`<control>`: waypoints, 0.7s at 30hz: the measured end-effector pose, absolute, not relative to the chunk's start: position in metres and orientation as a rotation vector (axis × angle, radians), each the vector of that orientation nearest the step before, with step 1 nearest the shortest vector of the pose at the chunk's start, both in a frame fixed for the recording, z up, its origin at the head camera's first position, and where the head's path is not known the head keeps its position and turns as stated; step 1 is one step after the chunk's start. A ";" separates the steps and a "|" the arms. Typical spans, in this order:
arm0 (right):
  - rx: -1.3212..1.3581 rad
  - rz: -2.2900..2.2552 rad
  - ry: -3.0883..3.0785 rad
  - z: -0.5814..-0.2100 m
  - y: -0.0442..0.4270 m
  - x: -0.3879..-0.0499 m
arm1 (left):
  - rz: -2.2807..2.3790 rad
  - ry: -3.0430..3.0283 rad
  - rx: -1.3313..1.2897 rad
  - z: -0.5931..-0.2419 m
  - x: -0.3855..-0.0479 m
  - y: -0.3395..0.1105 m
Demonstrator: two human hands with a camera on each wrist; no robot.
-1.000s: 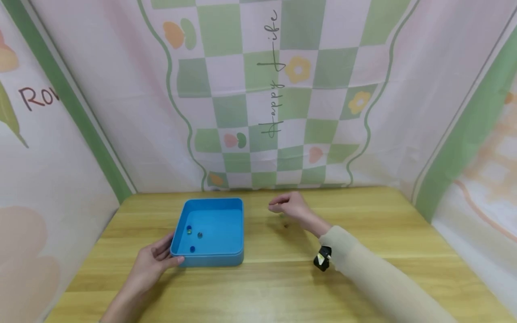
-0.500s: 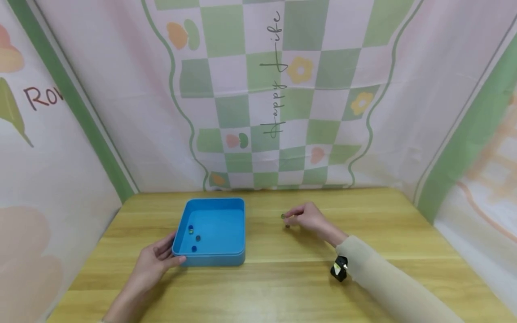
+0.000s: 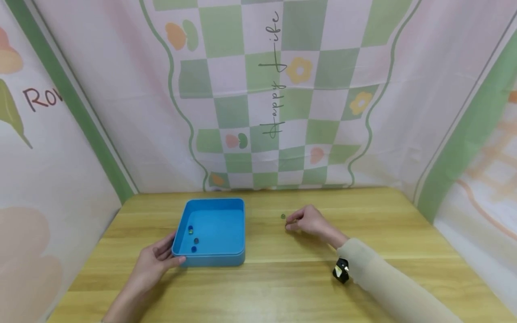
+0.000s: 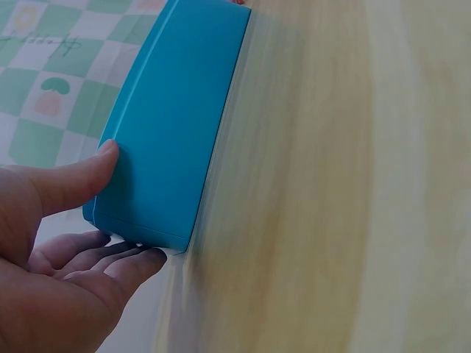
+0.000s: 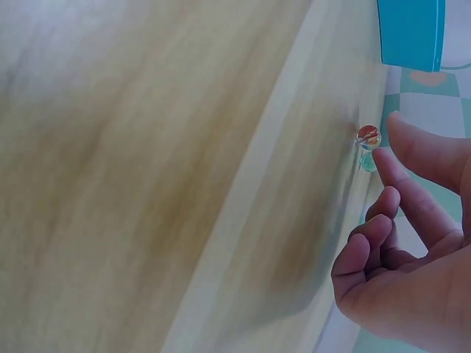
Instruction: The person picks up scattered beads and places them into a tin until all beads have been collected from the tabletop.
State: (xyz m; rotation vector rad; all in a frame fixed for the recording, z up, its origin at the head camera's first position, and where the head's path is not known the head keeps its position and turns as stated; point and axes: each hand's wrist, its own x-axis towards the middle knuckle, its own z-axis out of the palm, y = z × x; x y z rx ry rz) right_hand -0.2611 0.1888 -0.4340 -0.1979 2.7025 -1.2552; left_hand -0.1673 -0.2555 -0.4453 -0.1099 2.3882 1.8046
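Note:
A square blue box (image 3: 214, 231) with low walls stands on the wooden table, left of centre. Several marbles lie inside it, among them a dark blue marble (image 3: 194, 249) and a greyish marble (image 3: 196, 241). My left hand (image 3: 151, 264) holds the box's near left corner, thumb on the front wall and fingers at the left side. My right hand (image 5: 412, 213) is right of the box, low over the table. Its thumb and index finger stand apart just beside an orange-and-clear marble (image 5: 369, 136); the other fingers are curled. A green marble (image 3: 283, 216) lies just beyond the fingertips.
The wooden table (image 3: 274, 287) reaches back to a hanging cloth (image 3: 262, 103) with green and white checks. More printed cloth closes off both sides. A black device (image 3: 341, 270) is fixed at my right wrist.
My right hand has moved right and nearer to me, down to the orange-and-clear marble. The green marble now shows uncovered. The greyish marble rolled slightly toward the box's near left; my left hand stays put.

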 end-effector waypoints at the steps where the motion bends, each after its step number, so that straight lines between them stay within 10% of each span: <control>1: -0.203 -1.251 2.702 -0.434 0.189 -0.261 | 1.805 2.387 -0.120 -0.445 -0.167 -0.256; 21: -0.237 -1.195 2.732 -0.437 0.186 -0.262 | 1.798 2.408 -0.085 -0.447 -0.166 -0.256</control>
